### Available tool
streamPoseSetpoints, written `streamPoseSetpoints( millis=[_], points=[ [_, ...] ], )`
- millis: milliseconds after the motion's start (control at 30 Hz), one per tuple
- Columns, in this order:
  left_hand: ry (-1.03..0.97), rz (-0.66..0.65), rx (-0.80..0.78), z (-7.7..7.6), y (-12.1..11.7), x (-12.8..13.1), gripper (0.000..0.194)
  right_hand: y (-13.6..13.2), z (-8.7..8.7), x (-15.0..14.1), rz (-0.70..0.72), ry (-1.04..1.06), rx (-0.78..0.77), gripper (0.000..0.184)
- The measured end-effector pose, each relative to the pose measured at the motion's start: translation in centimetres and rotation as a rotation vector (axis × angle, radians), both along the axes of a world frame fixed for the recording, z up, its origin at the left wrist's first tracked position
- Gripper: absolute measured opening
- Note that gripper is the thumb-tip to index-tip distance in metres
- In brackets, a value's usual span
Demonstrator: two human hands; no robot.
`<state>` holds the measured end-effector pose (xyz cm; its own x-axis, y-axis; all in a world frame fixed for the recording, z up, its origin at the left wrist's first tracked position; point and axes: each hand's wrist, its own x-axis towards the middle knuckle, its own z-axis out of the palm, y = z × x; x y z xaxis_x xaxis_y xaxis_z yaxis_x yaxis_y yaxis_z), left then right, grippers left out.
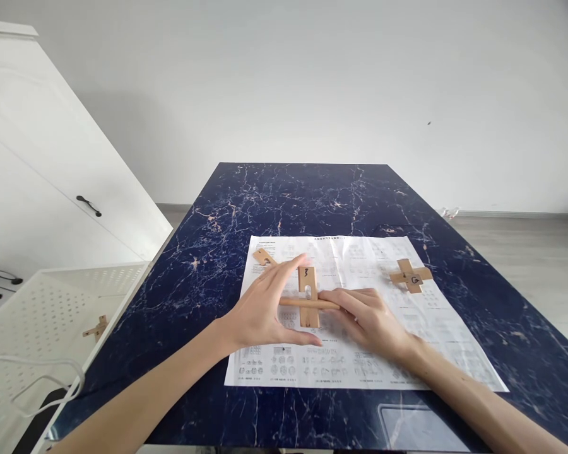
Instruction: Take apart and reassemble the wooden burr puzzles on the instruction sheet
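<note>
The right hand (372, 315) pinches the right end of a slim wooden bar (307, 303) between its fingers. The left hand (265, 302) is open, its thumb and fingers spread in a wide curve, with the bar's left end reaching toward the palm; whether they touch is hard to tell. The bar runs crosswise over a flat wooden piece (307, 280) marked 3, which has a rounded notch and sits between the two hands, above the printed sheet (326, 372).

On the sheet, just beyond the left hand and partly hidden by it, is another wooden piece (262, 255) with a dark mark. To the right, well apart from both hands, a wooden cross (411, 277) with a black mark rests on the same sheet.

The creased paper, covered in small diagrams, lies on a dark blue marbled table (288, 195). Left of the table, a white perforated bin (33, 302) holds a small wooden piece (96, 328) and a white cable (42, 360). A white cabinet (42, 139) with black handles stands beyond it.
</note>
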<state>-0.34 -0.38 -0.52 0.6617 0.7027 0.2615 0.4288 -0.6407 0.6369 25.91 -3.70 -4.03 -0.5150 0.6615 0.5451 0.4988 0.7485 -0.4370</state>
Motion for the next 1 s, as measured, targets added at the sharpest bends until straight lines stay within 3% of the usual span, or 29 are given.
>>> streamPoseSetpoints(
  millis=[200, 367, 567, 1000],
  points=[
    [-0.067, -0.005, 0.155, 0.4, 0.6, -0.2, 0.095, -0.3, 0.3, -0.2, 0.030, 0.010, -0.055, 0.020],
    [-0.029, -0.046, 0.100, 0.9, 0.8, -0.3, 0.098, -0.5, 0.3, -0.4, 0.043, 0.011, -0.101, 0.023],
    [-0.038, 0.000, 0.031, 0.9, 0.7, 0.0, 0.096, -0.6, 0.8, -0.3, 0.044, 0.054, -0.202, 0.022],
    [-0.040, -0.013, 0.033, 1.3, 1.2, -0.3, 0.093, -0.9, 1.0, -0.6, 0.166, 0.020, -0.145, 0.031]
  ],
)
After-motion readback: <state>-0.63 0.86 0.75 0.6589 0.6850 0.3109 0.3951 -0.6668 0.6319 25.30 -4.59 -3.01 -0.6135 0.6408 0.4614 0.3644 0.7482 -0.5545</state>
